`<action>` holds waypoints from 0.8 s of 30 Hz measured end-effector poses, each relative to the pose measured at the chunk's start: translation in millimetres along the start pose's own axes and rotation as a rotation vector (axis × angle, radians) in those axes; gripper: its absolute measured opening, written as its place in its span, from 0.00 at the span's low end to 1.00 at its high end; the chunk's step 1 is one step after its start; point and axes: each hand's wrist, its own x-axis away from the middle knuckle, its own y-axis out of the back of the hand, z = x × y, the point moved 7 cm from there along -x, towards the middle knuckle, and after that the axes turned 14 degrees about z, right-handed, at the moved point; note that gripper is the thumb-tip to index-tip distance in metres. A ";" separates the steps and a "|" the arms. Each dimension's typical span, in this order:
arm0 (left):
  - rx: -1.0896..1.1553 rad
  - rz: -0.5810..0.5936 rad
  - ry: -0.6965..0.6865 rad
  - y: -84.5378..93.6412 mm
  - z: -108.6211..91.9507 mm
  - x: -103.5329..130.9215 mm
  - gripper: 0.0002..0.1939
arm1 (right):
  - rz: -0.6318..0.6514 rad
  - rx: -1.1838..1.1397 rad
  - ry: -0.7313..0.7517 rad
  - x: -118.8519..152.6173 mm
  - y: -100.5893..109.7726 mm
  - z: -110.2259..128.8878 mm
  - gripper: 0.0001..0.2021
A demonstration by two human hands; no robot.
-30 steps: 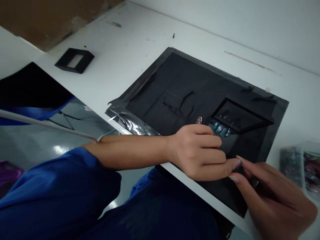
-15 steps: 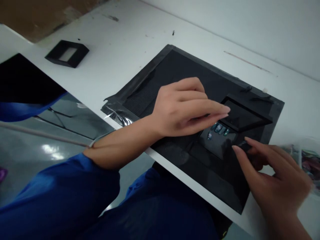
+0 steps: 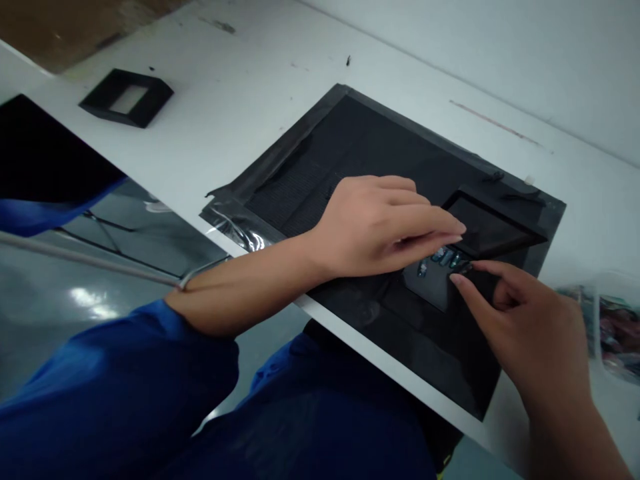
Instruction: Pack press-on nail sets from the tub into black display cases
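Observation:
Several glossy dark teal press-on nails [image 3: 448,258] lie in a short row on a dark square card [image 3: 431,288], one of them a little apart. My left hand [image 3: 383,227] hovers over the card's left side, thumb and forefinger pinched together; whatever is between them, if anything, is hidden. At the card's right edge, my right hand [image 3: 525,317] pinches a small dark shiny press-on nail [image 3: 465,268] between thumb and forefinger, close to the end of the row. Just behind both hands sits a shallow black frame-like box [image 3: 493,230].
A black mat [image 3: 390,143] with taped edges covers this part of the white table [image 3: 260,87]. A clear tub [image 3: 617,327] of colourful small things stands at the right. Farther left are a black box with a window [image 3: 129,100] and a brown board [image 3: 75,30].
My right hand has moved left and slightly up, bringing the small nail to the end of the row. My left hand has shifted slightly right and down, still pinched.

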 end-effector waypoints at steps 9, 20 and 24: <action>0.153 -0.018 0.206 1.4 13.8 2.6 0.10 | -0.072 -0.028 0.062 0.2 -1.2 4.2 0.16; 0.329 -0.179 0.154 15.0 4.8 1.5 0.12 | 0.036 -0.146 0.044 -3.9 -13.8 -8.7 0.16; 0.332 -0.255 0.272 23.8 5.6 4.0 0.18 | 0.010 -0.181 0.059 -4.5 -13.8 -10.6 0.16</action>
